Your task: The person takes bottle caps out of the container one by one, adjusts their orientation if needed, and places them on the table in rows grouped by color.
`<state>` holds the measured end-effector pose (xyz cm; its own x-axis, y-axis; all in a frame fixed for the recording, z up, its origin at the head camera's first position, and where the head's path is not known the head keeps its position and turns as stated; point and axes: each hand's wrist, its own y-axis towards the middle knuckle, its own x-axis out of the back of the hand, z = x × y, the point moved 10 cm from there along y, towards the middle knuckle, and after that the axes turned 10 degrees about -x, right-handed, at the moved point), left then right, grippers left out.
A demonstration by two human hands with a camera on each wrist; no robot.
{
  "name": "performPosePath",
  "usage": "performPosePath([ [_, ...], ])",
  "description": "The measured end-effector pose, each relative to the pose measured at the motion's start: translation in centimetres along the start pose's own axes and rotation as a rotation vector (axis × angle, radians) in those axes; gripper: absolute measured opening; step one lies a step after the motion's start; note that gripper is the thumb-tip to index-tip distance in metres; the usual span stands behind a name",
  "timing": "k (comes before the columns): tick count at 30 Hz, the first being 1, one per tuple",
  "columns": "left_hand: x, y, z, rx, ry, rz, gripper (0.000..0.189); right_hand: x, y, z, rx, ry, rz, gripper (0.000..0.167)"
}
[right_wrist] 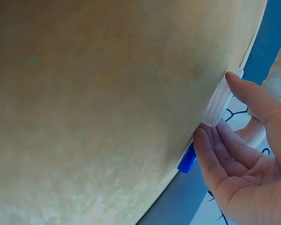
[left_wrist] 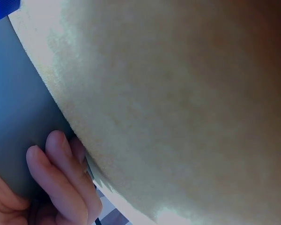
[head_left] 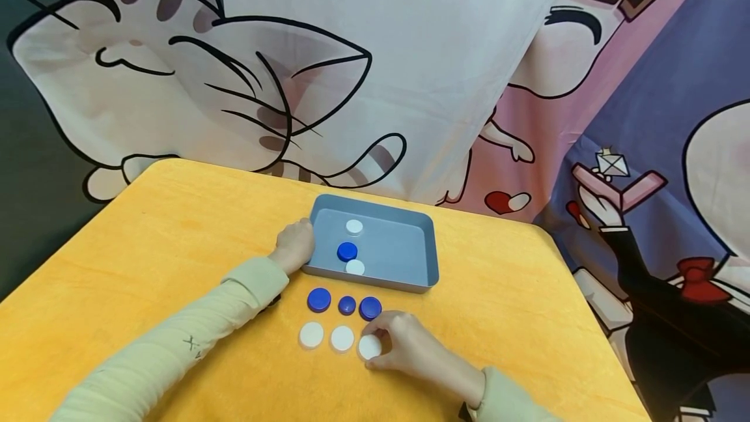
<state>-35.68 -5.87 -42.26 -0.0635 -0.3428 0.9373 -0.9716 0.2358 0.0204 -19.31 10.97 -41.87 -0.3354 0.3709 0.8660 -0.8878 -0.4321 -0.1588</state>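
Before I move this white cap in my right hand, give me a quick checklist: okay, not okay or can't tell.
1. Right hand on the white cap: ok, pinched by its rim.
2. Left hand on the tray: ok, at its left wall.
3. Free room in the tray: ok, its right side is bare.
4. All caps inside the tray: not ok, three blue and three white ones are outside.
5. Firmness of either grip: cannot tell.

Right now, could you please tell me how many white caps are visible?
5: one white cap toward the back of the blue-gray tray, another toward its front, and three in a row on the yellow table: left, middle and right, the last pinched by the right hand.
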Motion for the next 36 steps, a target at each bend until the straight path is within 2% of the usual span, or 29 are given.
performPosePath([
  [10,0.0,0.0,0.0,0.008,-0.010,0.014,0.022,-0.1,0.4,-1.2,-0.026,0.155,0.053,0.038],
  [22,-0.2,0.1,0.1,0.020,-0.012,0.030,0.023,-0.1,0.6,-1.6,-0.061,0.204,0.073,0.038],
  [28,-0.2,0.1,0.1,0.018,-0.013,0.025,0.023,1.9,1.0,-1.2,-0.023,0.231,0.020,0.035],
  [36,-0.2,0.0,0.2,0.028,-0.017,0.019,0.022,5.7,2.5,-0.5,0.025,0.368,-0.074,0.035],
])
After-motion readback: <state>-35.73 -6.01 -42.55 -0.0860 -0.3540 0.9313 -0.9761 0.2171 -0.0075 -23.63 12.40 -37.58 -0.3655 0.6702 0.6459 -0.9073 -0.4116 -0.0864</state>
